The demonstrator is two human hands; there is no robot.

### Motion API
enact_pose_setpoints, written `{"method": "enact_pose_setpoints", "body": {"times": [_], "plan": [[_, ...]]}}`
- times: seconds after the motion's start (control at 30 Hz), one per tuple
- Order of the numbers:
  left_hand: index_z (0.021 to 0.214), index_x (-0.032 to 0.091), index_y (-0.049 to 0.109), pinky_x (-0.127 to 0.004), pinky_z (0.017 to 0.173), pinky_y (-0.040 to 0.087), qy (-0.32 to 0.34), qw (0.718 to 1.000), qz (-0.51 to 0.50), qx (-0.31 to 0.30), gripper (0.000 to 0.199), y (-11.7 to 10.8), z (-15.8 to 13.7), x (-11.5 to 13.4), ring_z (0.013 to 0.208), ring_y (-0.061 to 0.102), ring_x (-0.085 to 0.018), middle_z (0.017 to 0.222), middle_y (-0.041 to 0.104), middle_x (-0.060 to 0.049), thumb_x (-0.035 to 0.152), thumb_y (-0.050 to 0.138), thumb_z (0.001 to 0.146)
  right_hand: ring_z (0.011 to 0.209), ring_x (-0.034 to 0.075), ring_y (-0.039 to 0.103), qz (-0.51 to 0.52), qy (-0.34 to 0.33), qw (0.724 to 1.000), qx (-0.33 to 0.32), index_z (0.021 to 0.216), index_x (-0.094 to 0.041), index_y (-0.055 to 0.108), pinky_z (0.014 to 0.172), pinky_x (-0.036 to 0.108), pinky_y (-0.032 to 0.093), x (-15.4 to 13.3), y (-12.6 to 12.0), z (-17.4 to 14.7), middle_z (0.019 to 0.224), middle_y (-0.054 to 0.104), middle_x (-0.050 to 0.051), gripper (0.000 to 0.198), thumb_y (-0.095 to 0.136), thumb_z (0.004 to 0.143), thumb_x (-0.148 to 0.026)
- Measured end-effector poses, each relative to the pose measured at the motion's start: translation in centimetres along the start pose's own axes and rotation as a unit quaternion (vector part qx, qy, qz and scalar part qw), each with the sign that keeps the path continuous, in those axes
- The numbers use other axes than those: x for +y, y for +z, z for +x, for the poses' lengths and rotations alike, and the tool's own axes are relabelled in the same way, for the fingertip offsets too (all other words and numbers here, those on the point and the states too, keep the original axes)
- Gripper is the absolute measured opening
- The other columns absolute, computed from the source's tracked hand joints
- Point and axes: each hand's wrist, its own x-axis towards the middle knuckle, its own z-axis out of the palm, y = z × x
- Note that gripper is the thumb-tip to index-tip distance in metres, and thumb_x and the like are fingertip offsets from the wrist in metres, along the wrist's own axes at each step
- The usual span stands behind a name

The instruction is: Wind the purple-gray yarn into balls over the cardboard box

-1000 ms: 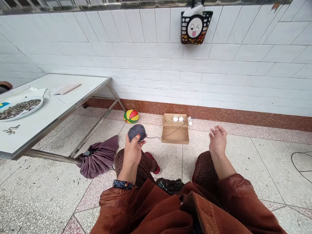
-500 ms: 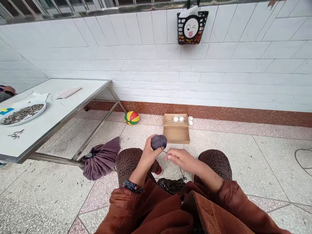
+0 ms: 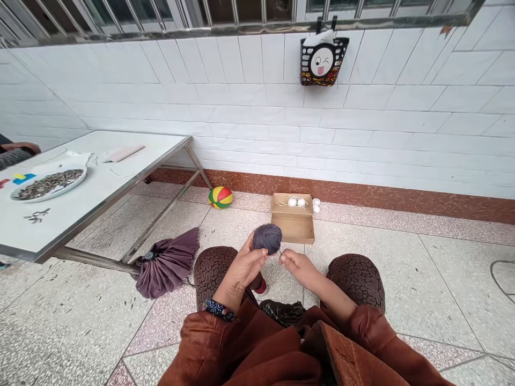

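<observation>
At the centre of the frame, the left hand (image 3: 241,266) keeps its grip around a grey yarn ball (image 3: 267,238); the right hand (image 3: 298,265) seems pinched on its strand (image 3: 280,252). A loosened hold could drop the ball; a hard tug might tangle it. Speckled floor (image 3: 402,284) lies below, a white tabletop (image 3: 100,187) left, tiled wall (image 3: 241,118) above.

**Legible Markings**

We identify one graphic sign: a round white disc (image 3: 322,53) bearing a winking cartoon face (image 3: 322,62), one eye open, pink tongue (image 3: 321,70) out. It stands on the front of the black perforated plastic basket (image 3: 338,57) that hangs against the white tiled wall (image 3: 241,115). We can read no words, numbers or brand names.
</observation>
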Motion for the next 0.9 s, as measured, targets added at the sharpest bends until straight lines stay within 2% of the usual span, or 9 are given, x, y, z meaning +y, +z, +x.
{"method": "enact_pose_setpoints", "body": {"times": [0.07, 0.13, 0.23, 0.37, 0.47, 0.57, 0.7, 0.8, 0.9], "plan": [[0.135, 0.024, 0.057, -0.04, 0.106, 0.042, 0.036, 0.993, 0.107, 0.047, 0.069, -0.5, 0.4, -0.1, 0.115, 0.059, -0.025, 0.117, 0.067, -0.007, 0.022, 0.076, 0.069, 0.073, 0.016, 0.056, -0.05, -0.06, 0.995, -0.063, 0.086, -0.022, 0.06, 0.072, 0.027, 0.042, -1.6, 0.0, -1.2, 0.077, 0.062, 0.0, 0.033, 0.04, 0.104, -0.042], [0.134, 0.024, 0.058, -0.043, 0.111, 0.037, 0.068, 0.967, 0.234, 0.075, 0.07, -0.9, 0.7, -0.3, 0.12, 0.057, -0.027, 0.12, 0.065, -0.007, 0.019, 0.075, 0.066, 0.077, 0.017, 0.059, -0.08, -0.112, 0.986, -0.096, 0.088, -0.022, 0.061, 0.073, 0.028, 0.043, -3.7, -1.2, -1.7, 0.082, 0.065, 0.001, 0.03, 0.042, 0.105, -0.039], [0.137, 0.024, 0.057, -0.046, 0.111, 0.037, 0.066, 0.947, 0.315, 0.025, 0.074, -0.9, 0.4, -0.3, 0.12, 0.056, -0.029, 0.124, 0.062, -0.008, 0.016, 0.073, 0.065, 0.081, 0.017, 0.061, -0.079, -0.146, 0.985, -0.048, 0.096, -0.022, 0.063, 0.076, 0.028, 0.044, -6.3, -4.0, -0.8, 0.088, 0.067, 0.003, 0.028, 0.041, 0.105, -0.038], [0.148, 0.027, 0.047, -0.048, 0.106, 0.04, 0.0, 0.965, 0.225, -0.132, 0.09, 0.0, -0.7, 0.3, 0.114, 0.058, -0.029, 0.127, 0.061, -0.009, 0.017, 0.077, 0.064, 0.077, 0.017, 0.06, -0.064, -0.151, 0.985, 0.05, 0.089, -0.021, 0.061, 0.074, 0.028, 0.043, -6.3, -6.6, 1.7, 0.082, 0.064, 0.002, 0.031, 0.044, 0.104, -0.042], [0.144, 0.025, 0.055, -0.046, 0.109, 0.039, -0.009, 0.982, 0.07, -0.178, 0.083, 0.8, -1.5, 0.7, 0.122, 0.056, -0.032, 0.132, 0.062, -0.01, 0.025, 0.079, 0.064, 0.074, 0.018, 0.057, -0.039, -0.118, 0.99, 0.072, 0.084, -0.021, 0.058, 0.072, 0.029, 0.043, -4.0, -5.8, 2.7, 0.078, 0.061, 0.002, 0.037, 0.042, 0.103, -0.049], [0.135, 0.022, 0.062, -0.045, 0.11, 0.04, -0.014, 0.989, -0.05, -0.138, 0.075, 1.1, -1.6, 0.8, 0.126, 0.056, -0.033, 0.129, 0.065, -0.011, 0.027, 0.079, 0.063, 0.062, 0.017, 0.049, 0.01, -0.05, 0.998, 0.048, 0.082, -0.022, 0.054, 0.062, 0.028, 0.039, -1.4, -3.2, 1.9, 0.065, 0.051, -0.002, 0.044, 0.036, 0.102, -0.057], [0.133, 0.022, 0.062, -0.044, 0.11, 0.042, 0.012, 0.996, -0.087, -0.027, 0.075, 0.3, -0.8, 0.7, 0.122, 0.061, -0.03, 0.12, 0.071, -0.01, 0.02, 0.081, 0.061, 0.058, 0.015, 0.046, 0.043, -0.023, 0.999, -0.014, 0.084, -0.022, 0.055, 0.062, 0.028, 0.039, 0.7, -0.4, -0.4, 0.062, 0.046, -0.004, 0.046, 0.037, 0.101, -0.061], [0.128, 0.021, 0.065, -0.043, 0.11, 0.042, 0.046, 0.992, -0.105, 0.056, 0.066, -0.6, 0.0, 0.6, 0.118, 0.064, -0.027, 0.118, 0.073, -0.009, 0.023, 0.081, 0.063, 0.057, 0.015, 0.045, 0.064, 0.002, 0.998, -0.028, 0.086, -0.022, 0.056, 0.062, 0.028, 0.04, 1.6, 0.3, -1.8, 0.06, 0.045, -0.005, 0.049, 0.036, 0.1, -0.064], [0.12, 0.021, 0.068, -0.046, 0.11, 0.044, 0.062, 0.983, -0.138, 0.106, 0.055, -1.3, 0.4, 1.1, 0.116, 0.066, -0.028, 0.115, 0.075, -0.008, 0.028, 0.08, 0.066, 0.056, 0.015, 0.046, 0.07, 0.026, 0.997, -0.012, 0.087, -0.022, 0.057, 0.061, 0.028, 0.04, 2.7, 0.3, -2.7, 0.059, 0.045, -0.005, 0.051, 0.037, 0.098, -0.067]]}}
